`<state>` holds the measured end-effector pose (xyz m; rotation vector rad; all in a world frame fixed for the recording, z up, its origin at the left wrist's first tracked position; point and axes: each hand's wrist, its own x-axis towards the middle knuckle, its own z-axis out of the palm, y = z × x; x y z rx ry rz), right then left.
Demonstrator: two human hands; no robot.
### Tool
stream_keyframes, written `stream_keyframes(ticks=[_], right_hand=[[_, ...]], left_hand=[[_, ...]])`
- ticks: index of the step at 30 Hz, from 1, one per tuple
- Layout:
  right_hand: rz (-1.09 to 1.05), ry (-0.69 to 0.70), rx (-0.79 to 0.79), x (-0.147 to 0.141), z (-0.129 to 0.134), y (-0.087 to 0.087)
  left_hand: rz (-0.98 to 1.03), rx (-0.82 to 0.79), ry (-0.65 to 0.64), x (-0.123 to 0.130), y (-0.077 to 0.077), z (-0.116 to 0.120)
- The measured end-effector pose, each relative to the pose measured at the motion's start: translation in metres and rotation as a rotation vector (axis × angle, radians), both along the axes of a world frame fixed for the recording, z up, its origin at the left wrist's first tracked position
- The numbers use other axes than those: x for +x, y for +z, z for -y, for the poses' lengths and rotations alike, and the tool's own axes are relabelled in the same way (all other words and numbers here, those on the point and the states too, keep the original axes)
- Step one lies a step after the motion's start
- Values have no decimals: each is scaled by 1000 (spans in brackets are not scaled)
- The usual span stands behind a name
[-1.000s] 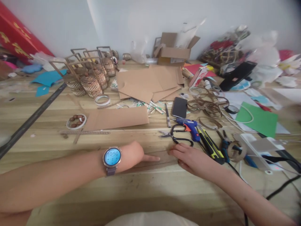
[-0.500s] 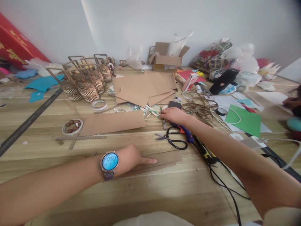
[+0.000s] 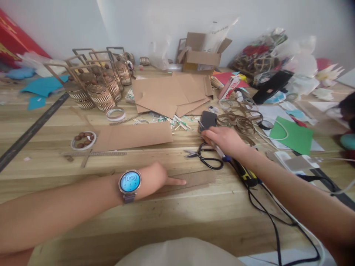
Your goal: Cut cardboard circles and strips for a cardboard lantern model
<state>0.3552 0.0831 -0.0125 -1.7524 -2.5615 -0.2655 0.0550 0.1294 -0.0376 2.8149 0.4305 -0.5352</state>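
Fingers first: left hand [image 3: 155, 177], index stretched along the cardboard strip [image 3: 201, 178], others tucked from sight; right hand [image 3: 229, 141] pinching the pen [image 3: 219, 150] near the scissors [image 3: 192, 153] | pen's up now, having lain flat a moment ago | pale wall [image 3: 133, 29] behind, wooden table [image 3: 172, 225] below, woven lanterns [image 3: 101, 96] far left

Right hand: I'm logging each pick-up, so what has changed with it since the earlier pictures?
The right hand left the right end of the cardboard strip, reached forward and took hold of the slim pen-like tool, which lay beside the phone and is now drawn back toward the scissors. The left hand stayed with its index finger on the strip.
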Motion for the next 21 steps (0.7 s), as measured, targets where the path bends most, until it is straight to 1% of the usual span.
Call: stream_keyframes(ticks=[2,4,5,7,10,17,19,21], right_hand=[[-86,34,-21,-13,33,-15],[-155,129,-81,-29,63,-31],[-199,184,-115,-36,74,-38],[-349,205,-148,-47,89,-50],[-462,184,-174,-53,95,-57],[-509,220,-205,-53,87,-50],[-504,227,-214,-53,86,-50],[-503,222,-229,-53,87,-51]], left_hand=[[-81,30,-82,1,10,1],[-144,62,-147,2,19,3],[-168,75,-170,4,23,4],[-210,91,-209,7,29,5],[-235,107,-245,10,33,5],[-244,171,-258,8,24,6],[-253,192,-269,6,24,7],[-269,206,-276,5,27,8]])
